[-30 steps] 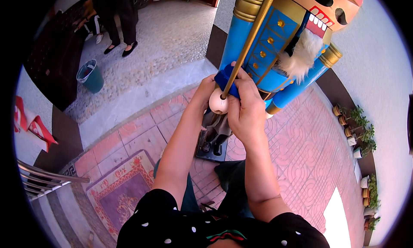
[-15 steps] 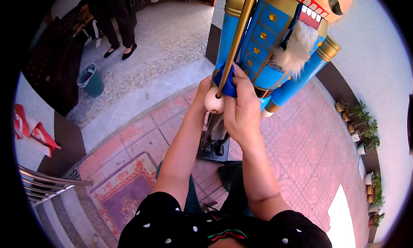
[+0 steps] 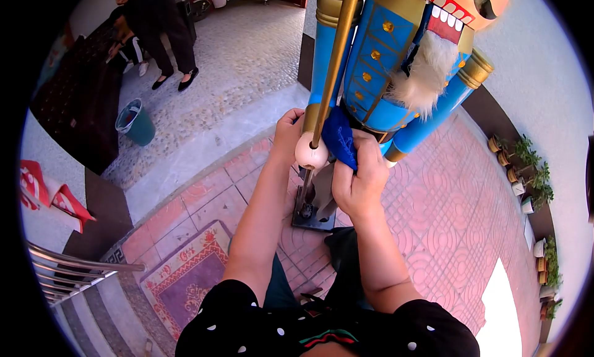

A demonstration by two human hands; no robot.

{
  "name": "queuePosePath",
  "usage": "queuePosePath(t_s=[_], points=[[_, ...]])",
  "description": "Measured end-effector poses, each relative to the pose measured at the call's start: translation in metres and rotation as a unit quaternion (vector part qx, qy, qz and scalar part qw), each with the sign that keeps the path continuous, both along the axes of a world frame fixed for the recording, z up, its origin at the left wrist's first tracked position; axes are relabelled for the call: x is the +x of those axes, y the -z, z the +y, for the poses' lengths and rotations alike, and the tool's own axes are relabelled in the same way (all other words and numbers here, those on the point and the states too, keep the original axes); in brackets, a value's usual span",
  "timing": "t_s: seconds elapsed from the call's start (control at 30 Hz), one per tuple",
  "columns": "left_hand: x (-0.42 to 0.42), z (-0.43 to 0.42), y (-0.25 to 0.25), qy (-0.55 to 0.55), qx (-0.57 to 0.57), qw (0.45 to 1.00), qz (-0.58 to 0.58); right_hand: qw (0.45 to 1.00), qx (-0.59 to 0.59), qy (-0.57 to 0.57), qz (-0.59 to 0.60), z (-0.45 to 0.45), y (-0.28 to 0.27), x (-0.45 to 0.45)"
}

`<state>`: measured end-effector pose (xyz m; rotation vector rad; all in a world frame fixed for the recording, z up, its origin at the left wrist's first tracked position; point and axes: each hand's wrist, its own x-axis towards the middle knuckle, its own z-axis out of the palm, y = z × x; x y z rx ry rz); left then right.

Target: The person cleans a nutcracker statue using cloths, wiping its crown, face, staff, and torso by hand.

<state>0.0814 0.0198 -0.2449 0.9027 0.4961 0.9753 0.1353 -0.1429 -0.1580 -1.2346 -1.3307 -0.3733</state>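
Observation:
A large nutcracker figure (image 3: 371,66) in a blue coat with gold trim and a white furry beard stands in front of me. Its round pale hand (image 3: 311,151) has a gold rod (image 3: 335,60) through it. My right hand (image 3: 362,177) pinches a blue cloth (image 3: 338,136) with lettering, beside the figure's gold cuff. On the cuff's other side is my left hand (image 3: 288,134), fingers closed and partly hidden behind the arm; what they grip does not show. A black base (image 3: 314,219) sits below on the tiles.
At the upper left a person in dark trousers (image 3: 162,35) stands near a dark sofa (image 3: 80,109) and a green bucket (image 3: 137,125). A metal railing (image 3: 86,263), steps and a patterned mat (image 3: 185,276) lie at lower left. Potted plants (image 3: 535,171) line the right wall.
My right hand has moved down and to the right with the blue cloth, pulling more of it out into view. My left hand stays by the cuff, slightly lower.

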Motion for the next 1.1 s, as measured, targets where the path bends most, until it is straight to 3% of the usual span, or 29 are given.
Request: queuePosePath(t_s=[0.03,0.1,0.17,0.23,0.3,0.37,0.43,0.5,0.53,0.57,0.63,0.7,0.73,0.77,0.9,1.03,1.1], points=[[-0.001,0.001,0.002,0.002,-0.001,1.000,0.000,1.000,-0.001,0.002,0.000,-0.004,0.004,0.004],[-0.003,0.007,0.009,0.048,-0.017,0.998,-0.046,0.964,-0.241,-0.104,0.050,-0.012,0.014,0.014],[0.008,0.016,0.040,0.045,0.004,0.998,-0.040,0.938,-0.302,-0.147,0.083,-0.007,0.031,0.016],[0.023,0.027,0.070,0.027,0.071,0.997,0.016,0.884,-0.445,-0.103,-0.095,-0.006,0.050,0.019],[0.023,0.024,0.076,0.040,0.019,0.999,-0.007,0.892,-0.427,-0.122,-0.082,-0.008,0.052,0.027],[0.010,0.018,0.052,0.060,0.001,0.998,0.008,0.895,-0.375,-0.205,0.126,-0.013,0.038,0.040],[-0.005,0.010,0.025,0.071,-0.008,0.997,0.018,0.893,-0.355,-0.225,0.162,-0.017,0.049,0.058],[-0.020,0.003,0.002,0.027,-0.037,0.999,-0.009,0.839,-0.244,-0.332,0.355,-0.024,0.044,0.058],[-0.024,0.007,-0.001,0.020,-0.030,0.999,0.038,0.795,-0.189,-0.379,0.435,-0.029,0.035,0.053],[-0.027,0.007,-0.001,0.019,-0.030,0.999,0.040,0.793,-0.189,-0.380,0.436,-0.030,0.035,0.047],[-0.031,0.007,-0.003,0.023,-0.041,0.998,-0.039,0.863,-0.082,-0.329,0.373,-0.031,0.036,0.037],[-0.031,0.000,-0.010,0.027,-0.019,0.998,-0.052,0.961,-0.134,-0.195,0.139,-0.046,0.036,0.039],[-0.031,-0.004,-0.015,0.032,0.001,0.997,-0.063,0.978,-0.077,-0.179,0.072,-0.046,0.034,0.037],[-0.030,-0.005,-0.017,0.029,0.002,0.997,-0.065,0.987,-0.018,-0.161,0.003,-0.044,0.032,0.032],[-0.021,-0.012,-0.018,0.070,0.002,0.997,-0.026,0.986,0.034,-0.163,-0.023,-0.042,0.024,0.025],[-0.015,0.011,0.030,0.049,-0.001,0.999,0.004,0.978,-0.157,-0.137,0.019,-0.025,0.034,0.022],[-0.017,0.022,0.040,-0.005,-0.143,0.988,-0.054,0.970,-0.215,-0.113,0.007,-0.020,0.037,0.022]])
